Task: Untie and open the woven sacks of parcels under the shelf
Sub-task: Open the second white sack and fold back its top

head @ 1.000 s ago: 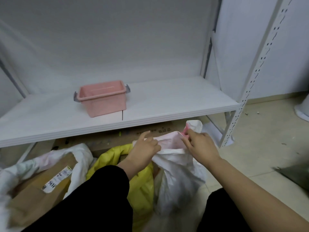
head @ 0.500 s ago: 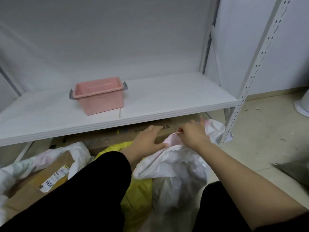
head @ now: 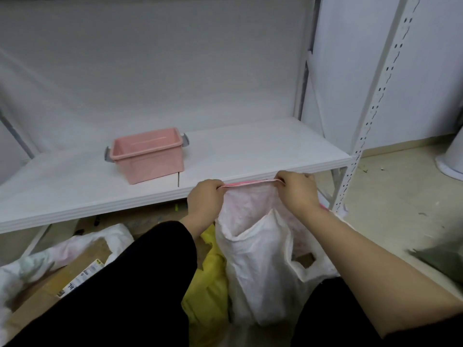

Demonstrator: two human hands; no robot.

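A white woven sack [head: 260, 261] stands on the floor in front of the white shelf [head: 250, 156], its pink-edged mouth rim pulled taut between my hands. My left hand [head: 204, 199] pinches the left end of the rim and my right hand [head: 297, 190] pinches the right end, both just below the shelf's front edge. Through a gap low on the sack's right side a brown parcel shows. A yellow sack [head: 208, 279] lies against its left side. At the far left a second white sack [head: 50, 256] lies open around a cardboard parcel [head: 50, 284].
A pink plastic bin [head: 147, 154] sits on the shelf. A perforated white upright [head: 370, 103] stands at the shelf's right corner. Flat cardboard lies under the shelf. My black-clad knees fill the bottom of the view. Tiled floor extends right, with a white object [head: 451, 156] at the edge.
My hands have moved apart and upward, spreading the sack's bunched top into a straight, stretched rim. The sack's mouth now stands wider and higher, close to the shelf edge.
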